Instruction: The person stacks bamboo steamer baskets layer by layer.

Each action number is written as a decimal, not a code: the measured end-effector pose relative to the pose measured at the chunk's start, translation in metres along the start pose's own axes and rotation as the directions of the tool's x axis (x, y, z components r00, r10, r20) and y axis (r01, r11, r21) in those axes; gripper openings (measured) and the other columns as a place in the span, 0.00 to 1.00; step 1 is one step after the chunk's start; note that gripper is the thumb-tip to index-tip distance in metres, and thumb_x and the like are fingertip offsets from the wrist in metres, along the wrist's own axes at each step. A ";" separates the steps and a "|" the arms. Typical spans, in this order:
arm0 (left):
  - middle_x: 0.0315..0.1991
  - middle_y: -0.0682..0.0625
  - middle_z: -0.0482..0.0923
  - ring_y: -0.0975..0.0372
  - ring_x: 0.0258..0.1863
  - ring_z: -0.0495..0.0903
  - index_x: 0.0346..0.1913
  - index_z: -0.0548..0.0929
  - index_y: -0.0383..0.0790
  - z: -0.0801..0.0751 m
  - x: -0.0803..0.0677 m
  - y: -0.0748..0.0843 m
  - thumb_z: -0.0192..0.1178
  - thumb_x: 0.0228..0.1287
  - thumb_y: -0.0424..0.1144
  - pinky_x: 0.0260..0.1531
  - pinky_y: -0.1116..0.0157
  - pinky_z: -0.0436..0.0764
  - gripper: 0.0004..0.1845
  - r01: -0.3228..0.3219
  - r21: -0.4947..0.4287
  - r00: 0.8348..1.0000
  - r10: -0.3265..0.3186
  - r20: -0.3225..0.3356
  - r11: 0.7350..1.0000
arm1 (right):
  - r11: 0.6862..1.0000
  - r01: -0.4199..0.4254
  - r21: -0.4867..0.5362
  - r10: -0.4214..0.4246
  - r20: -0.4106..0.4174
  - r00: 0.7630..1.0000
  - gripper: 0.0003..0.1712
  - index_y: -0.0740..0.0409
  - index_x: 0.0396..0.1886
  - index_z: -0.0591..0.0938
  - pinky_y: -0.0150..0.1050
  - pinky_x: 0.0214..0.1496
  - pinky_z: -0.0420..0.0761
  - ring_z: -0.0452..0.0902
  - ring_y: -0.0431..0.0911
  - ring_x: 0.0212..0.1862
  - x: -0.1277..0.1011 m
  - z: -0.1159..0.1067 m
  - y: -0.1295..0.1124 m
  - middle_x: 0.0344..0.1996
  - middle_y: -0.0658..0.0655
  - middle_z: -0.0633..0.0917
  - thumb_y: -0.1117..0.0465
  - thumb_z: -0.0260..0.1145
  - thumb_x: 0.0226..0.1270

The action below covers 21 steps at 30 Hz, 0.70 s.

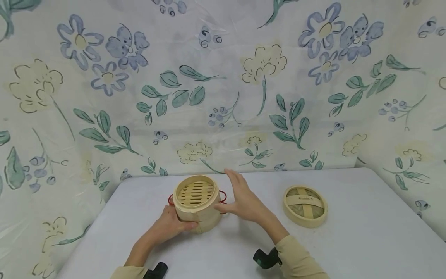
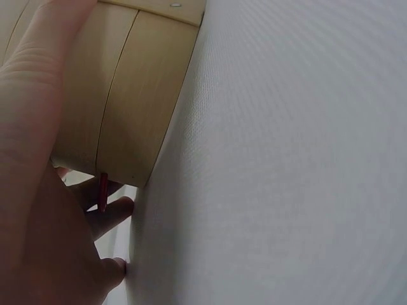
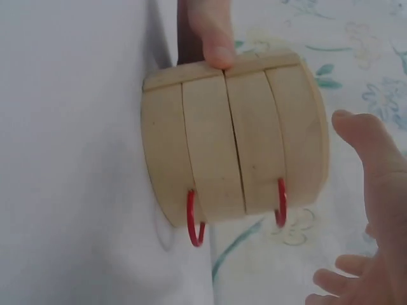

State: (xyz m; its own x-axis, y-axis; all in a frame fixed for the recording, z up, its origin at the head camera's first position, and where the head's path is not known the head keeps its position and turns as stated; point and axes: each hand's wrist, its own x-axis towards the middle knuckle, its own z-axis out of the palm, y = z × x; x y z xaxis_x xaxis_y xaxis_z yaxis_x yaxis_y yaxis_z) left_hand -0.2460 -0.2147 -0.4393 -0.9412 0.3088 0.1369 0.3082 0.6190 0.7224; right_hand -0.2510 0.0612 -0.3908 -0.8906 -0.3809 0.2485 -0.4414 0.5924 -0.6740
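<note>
A two-tier bamboo steamer (image 1: 197, 202) with red wire handles (image 1: 222, 197) stands uncovered on the table, its slatted floor showing. My left hand (image 1: 175, 223) grips its near left wall, thumb on the front; in the left wrist view the fingers (image 2: 108, 216) curl round the steamer (image 2: 127, 95) beside a red handle (image 2: 103, 190). My right hand (image 1: 241, 195) is open just right of the steamer, fingers straight, thumb close to the wall. The right wrist view shows the steamer (image 3: 235, 146), the right thumb (image 3: 365, 149) a small gap away, and the left thumb (image 3: 213, 38) pressing the far side.
The woven bamboo lid (image 1: 304, 205) lies flat on the grey table (image 1: 366, 240), to the right of my right hand. A floral cloth (image 1: 223, 97) hangs behind and at both sides of the table. The table's left edge runs near my left forearm.
</note>
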 end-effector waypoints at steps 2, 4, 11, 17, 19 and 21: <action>0.50 0.57 0.83 0.66 0.51 0.77 0.61 0.75 0.48 0.000 0.000 -0.001 0.78 0.46 0.54 0.58 0.61 0.74 0.38 0.008 -0.005 1.000 -0.008 0.000 1.000 | 1.000 -0.012 -0.004 0.012 -0.004 1.000 0.63 0.47 0.80 0.47 0.58 0.71 0.63 0.51 0.55 0.77 -0.002 -0.005 0.002 0.78 0.57 0.51 0.38 0.74 0.54; 0.50 0.57 0.83 0.66 0.51 0.77 0.61 0.76 0.48 0.000 0.000 -0.001 0.78 0.46 0.53 0.57 0.62 0.74 0.37 0.013 -0.010 1.000 -0.013 0.002 1.000 | 1.000 -0.023 0.010 0.023 -0.011 1.000 0.63 0.47 0.80 0.47 0.59 0.71 0.63 0.51 0.54 0.77 -0.004 -0.011 0.005 0.78 0.57 0.51 0.39 0.75 0.54; 0.50 0.57 0.84 0.67 0.49 0.78 0.60 0.77 0.46 -0.001 0.000 -0.001 0.78 0.46 0.51 0.55 0.67 0.74 0.36 -0.016 -0.035 1.000 0.016 0.006 0.999 | 0.997 -0.009 0.078 0.014 -0.056 0.998 0.61 0.46 0.80 0.46 0.63 0.72 0.57 0.45 0.55 0.78 -0.010 -0.037 0.007 0.78 0.57 0.50 0.45 0.75 0.57; 0.51 0.57 0.84 0.68 0.50 0.78 0.60 0.78 0.48 0.000 -0.002 -0.002 0.78 0.46 0.52 0.56 0.65 0.74 0.36 -0.011 -0.030 1.000 0.012 0.005 0.999 | 0.997 -0.015 0.069 0.019 -0.055 0.998 0.61 0.46 0.80 0.46 0.66 0.70 0.57 0.43 0.57 0.78 -0.016 -0.048 0.013 0.79 0.58 0.48 0.45 0.75 0.57; 0.51 0.58 0.84 0.68 0.50 0.78 0.60 0.78 0.49 0.001 -0.002 -0.002 0.78 0.46 0.53 0.57 0.65 0.74 0.36 -0.006 -0.019 1.000 0.006 0.005 1.000 | 0.999 -0.013 0.053 0.016 -0.061 0.998 0.61 0.47 0.80 0.47 0.66 0.70 0.58 0.44 0.58 0.78 -0.019 -0.050 0.020 0.79 0.59 0.48 0.44 0.75 0.56; 0.50 0.59 0.84 0.68 0.49 0.78 0.59 0.78 0.50 0.000 -0.002 -0.003 0.78 0.45 0.54 0.56 0.65 0.74 0.36 -0.005 -0.009 1.000 0.005 -0.001 1.000 | 0.999 -0.010 0.038 0.013 -0.068 0.998 0.61 0.48 0.80 0.48 0.67 0.70 0.58 0.44 0.58 0.78 -0.022 -0.054 0.029 0.78 0.59 0.48 0.42 0.75 0.56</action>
State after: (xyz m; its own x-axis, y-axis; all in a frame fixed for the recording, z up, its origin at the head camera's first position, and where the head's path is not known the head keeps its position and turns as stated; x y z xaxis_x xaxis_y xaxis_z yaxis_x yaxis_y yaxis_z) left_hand -0.2453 -0.2167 -0.4414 -0.9398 0.3113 0.1413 0.3118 0.6112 0.7275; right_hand -0.2498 0.1248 -0.3781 -0.9015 -0.3240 0.2870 -0.4281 0.5690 -0.7021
